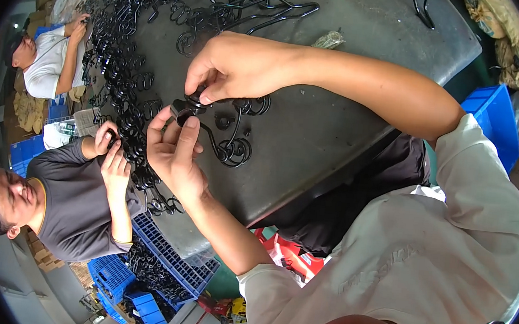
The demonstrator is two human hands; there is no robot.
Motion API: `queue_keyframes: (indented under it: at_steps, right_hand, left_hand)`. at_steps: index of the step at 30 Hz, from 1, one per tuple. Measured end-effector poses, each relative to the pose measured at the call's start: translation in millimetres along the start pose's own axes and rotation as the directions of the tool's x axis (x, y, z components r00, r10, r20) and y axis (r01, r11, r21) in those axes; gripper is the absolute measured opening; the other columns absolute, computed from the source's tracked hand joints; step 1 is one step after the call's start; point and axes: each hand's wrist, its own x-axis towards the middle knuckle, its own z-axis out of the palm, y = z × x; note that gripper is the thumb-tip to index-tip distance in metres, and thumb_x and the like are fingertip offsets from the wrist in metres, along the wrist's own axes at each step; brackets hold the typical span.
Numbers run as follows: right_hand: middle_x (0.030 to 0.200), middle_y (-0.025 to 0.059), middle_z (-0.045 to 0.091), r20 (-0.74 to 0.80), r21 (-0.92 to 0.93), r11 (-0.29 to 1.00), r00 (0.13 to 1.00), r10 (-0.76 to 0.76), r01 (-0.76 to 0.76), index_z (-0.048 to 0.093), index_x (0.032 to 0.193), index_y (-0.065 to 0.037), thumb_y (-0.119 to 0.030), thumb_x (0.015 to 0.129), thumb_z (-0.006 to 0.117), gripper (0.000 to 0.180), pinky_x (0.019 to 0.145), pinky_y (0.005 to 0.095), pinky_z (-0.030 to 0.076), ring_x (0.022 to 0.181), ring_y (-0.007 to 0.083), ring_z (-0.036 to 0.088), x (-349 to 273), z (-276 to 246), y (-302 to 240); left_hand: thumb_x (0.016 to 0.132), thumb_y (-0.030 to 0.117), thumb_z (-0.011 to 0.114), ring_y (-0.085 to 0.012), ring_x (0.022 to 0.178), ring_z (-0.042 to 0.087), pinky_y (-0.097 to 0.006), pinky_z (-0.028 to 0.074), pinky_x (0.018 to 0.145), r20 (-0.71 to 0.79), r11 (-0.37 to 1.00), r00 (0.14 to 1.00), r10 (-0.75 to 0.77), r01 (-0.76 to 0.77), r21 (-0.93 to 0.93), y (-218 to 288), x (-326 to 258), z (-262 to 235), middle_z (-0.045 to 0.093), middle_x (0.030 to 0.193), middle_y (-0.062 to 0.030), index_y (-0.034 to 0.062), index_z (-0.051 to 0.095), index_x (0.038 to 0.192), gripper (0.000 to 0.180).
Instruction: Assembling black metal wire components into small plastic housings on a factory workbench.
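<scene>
Clock directions run from the held pieces, with 12 at the top of the view. The hands meet over the bench (331,128): the left hand (175,157) pinches a black ring (183,112) between thumb and fingers, and the right hand (240,69) grips a small black round part (199,96) right beside it. The step in hand looks like fitting the two together; whether they are joined is hidden by the fingers. The next move seems to call for a steady left pinch and a careful press or turn from the right.

A coiled black wire (233,152) lies near 4 to 5 o'clock, with a loose black cap (223,121) towards 4. The wire pile (124,74) crowds 9 to 10 and a co-worker's hands (112,154) sit at 8. The bench's near edge runs past 4; the freest room is towards 2 and 3, partly under the right forearm.
</scene>
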Motion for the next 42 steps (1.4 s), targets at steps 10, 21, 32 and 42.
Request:
queue_keyframes:
  at_steps: [10,21,32,42]
  right_hand:
    - [0.085,0.0155,0.072,0.018,-0.103,0.995,1.000,0.015,-0.013,0.069,0.102,0.004,-0.009,0.083,0.069,0.023,0.072,0.0382,0.056,0.079,0.0271,0.071,2,0,3]
    - [0.100,0.0189,0.075,-0.004,-0.083,0.991,0.995,0.101,-0.101,0.069,0.107,0.004,-0.006,0.088,0.069,0.022,0.082,0.0378,0.057,0.095,0.0298,0.073,1,4,1]
    - [0.093,0.0171,0.075,-0.019,-0.046,0.998,0.999,0.041,-0.042,0.071,0.107,0.005,0.000,0.087,0.069,0.021,0.076,0.0357,0.058,0.084,0.0234,0.074,0,3,6]
    - [0.084,0.0149,0.074,-0.043,0.081,0.983,0.985,0.168,-0.164,0.071,0.103,0.006,0.003,0.087,0.067,0.016,0.069,0.0339,0.057,0.076,0.0212,0.073,0,7,9]
  left_hand:
    - [0.083,-0.003,0.077,-0.0013,0.065,0.057,-0.015,0.036,0.051,0.003,0.997,0.999,-0.032,0.032,0.073,-1,1,-1,0.074,0.092,-0.0060,0.0003,0.060,0.116,0.037]
    - [0.083,0.002,0.077,-0.0022,0.052,0.045,-0.016,0.029,0.048,-0.007,0.995,1.000,-0.023,0.024,0.092,-6,1,5,0.067,0.077,-0.0003,0.0000,0.060,0.114,0.035]
    - [0.087,-0.005,0.072,-0.0018,0.067,0.054,-0.015,0.037,0.055,0.091,0.995,0.996,0.022,-0.030,0.091,-8,0,9,0.067,0.088,-0.0016,0.0013,0.056,0.123,0.039]
    - [0.091,-0.006,0.066,-0.0021,0.078,0.057,-0.015,0.041,0.067,0.141,0.986,0.986,0.086,-0.105,0.130,-14,3,10,0.066,0.094,-0.0011,-0.0013,0.060,0.125,0.035]
